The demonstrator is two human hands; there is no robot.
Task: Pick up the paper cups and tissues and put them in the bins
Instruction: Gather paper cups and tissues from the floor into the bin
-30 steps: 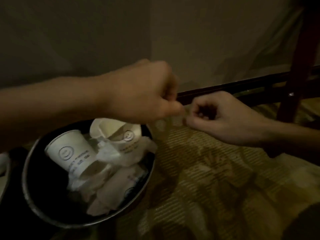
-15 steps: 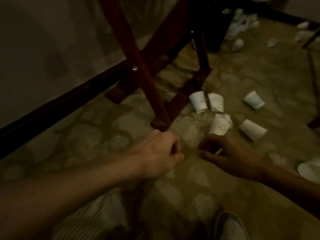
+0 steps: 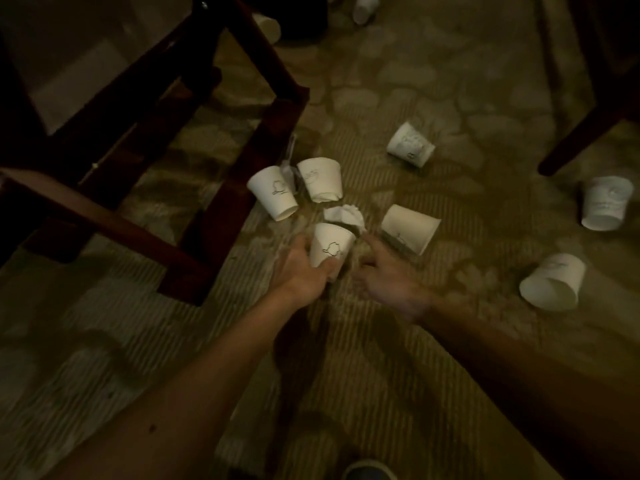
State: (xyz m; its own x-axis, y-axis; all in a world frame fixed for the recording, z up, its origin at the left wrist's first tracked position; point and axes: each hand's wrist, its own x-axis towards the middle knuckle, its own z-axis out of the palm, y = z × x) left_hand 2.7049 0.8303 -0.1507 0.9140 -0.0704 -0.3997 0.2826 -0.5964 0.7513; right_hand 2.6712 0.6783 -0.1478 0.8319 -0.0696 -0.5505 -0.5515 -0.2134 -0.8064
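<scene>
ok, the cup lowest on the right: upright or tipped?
Tipped. The cup lies on its side on the carpet, open mouth facing the camera.

Carpeted indoor rm: patterned carpet [image 3: 415, 375], dark wood chair legs [image 3: 228, 209].

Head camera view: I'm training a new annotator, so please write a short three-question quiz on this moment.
1. True or false: the left hand grips a paper cup.
2. The right hand stretches its index finger toward: A) a crumpled tissue; B) a bin; C) a spoon.
3. Fill in: the tipped cup right of the tissue lies on the patterned ____.

Key: 1 true; 2 A; 3 carpet.
</scene>
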